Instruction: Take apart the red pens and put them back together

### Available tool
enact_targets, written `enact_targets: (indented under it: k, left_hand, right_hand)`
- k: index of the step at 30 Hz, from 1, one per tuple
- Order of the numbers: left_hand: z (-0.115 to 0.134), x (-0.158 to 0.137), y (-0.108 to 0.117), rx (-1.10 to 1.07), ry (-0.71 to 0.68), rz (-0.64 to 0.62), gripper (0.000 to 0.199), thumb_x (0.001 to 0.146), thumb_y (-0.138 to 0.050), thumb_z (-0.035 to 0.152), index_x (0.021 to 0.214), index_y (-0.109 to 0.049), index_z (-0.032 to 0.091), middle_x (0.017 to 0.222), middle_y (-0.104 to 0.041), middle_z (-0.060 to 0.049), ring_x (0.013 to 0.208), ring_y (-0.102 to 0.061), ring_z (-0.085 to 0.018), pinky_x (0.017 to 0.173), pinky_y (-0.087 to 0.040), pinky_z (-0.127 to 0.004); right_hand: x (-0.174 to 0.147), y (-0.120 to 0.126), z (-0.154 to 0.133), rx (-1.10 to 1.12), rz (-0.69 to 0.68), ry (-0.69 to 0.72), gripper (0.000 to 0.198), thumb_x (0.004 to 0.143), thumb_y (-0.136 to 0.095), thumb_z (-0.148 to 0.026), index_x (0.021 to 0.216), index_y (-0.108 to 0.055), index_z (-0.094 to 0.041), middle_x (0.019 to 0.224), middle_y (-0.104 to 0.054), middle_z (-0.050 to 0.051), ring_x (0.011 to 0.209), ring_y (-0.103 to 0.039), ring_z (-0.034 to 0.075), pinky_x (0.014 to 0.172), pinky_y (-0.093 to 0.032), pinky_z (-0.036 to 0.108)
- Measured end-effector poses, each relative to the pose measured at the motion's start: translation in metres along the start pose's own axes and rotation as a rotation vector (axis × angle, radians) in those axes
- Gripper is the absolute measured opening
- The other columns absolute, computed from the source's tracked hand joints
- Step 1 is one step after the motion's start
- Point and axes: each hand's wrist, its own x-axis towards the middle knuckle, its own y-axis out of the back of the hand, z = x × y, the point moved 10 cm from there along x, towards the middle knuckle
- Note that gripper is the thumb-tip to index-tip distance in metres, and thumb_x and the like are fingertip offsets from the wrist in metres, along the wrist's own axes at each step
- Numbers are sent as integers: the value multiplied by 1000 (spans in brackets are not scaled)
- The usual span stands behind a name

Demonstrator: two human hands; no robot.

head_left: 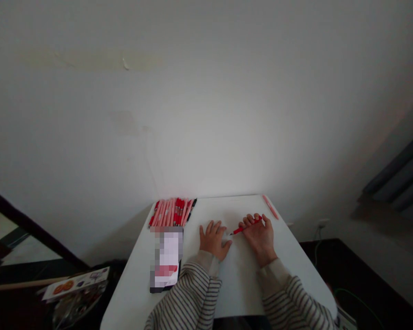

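From where I stand, I see the person's right hand with its palm turned upward and the fingers curled around a red pen, so this grip is narrow. The dark narrow end of the pen points toward eight o'clock, to the side of the other hand. The left hand lies palm down on the white table, just beside this end, and its fingers are spread wide. Both wrists come out of striped sleeves.

I take the middle of the table as the centre of my clock, with twelve o'clock at the wall. At half past ten there is a close row of pens, pink and red, with a black one at its right end. At nine o'clock, just below this row, lies a phone, whose screen is blurred. At half past one, one pink pen rests alone near the edge. Beyond the table, toward eight o'clock, I notice a white card with orange pictures.
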Motion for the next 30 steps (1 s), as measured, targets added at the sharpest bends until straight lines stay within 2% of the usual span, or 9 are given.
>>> enact_targets:
  k: [4,12,22,30]
  left_hand:
    - [0,0,0,1,0,4,49,79,-50,52,124,-50,32,146,-40,0,138,-26,-27,112,-8,-65]
    - [1,-1,1,-5,-5,15,49,79,-51,50,123,-51,31,146,-41,-1,138,-27,-28,112,-9,-65]
    - [1,-1,1,-4,-4,9,48,79,-51,49,124,-50,31,146,-41,-2,138,-27,-28,112,-8,-65]
    - [0,0,0,-10,-6,20,49,78,-52,49,124,-51,31,146,-41,-2,137,-28,-28,112,-8,-65]
  right_hand:
    - [1,-1,-2,-60,0,14,21,78,-51,-34,62,-43,-22,59,-39,-6,54,-39,10,57,-36,29]
    - [0,-1,-1,-51,-8,7,29,81,-49,-46,65,-45,-22,60,-41,-5,55,-40,11,57,-37,29]
    - [2,1,-2,-21,-7,14,20,77,-53,-32,62,-44,-22,59,-40,-6,55,-41,10,58,-38,29]
    - [0,-2,-4,-95,-12,36,24,77,-55,-39,64,-45,-22,60,-41,-6,55,-42,10,57,-38,29]
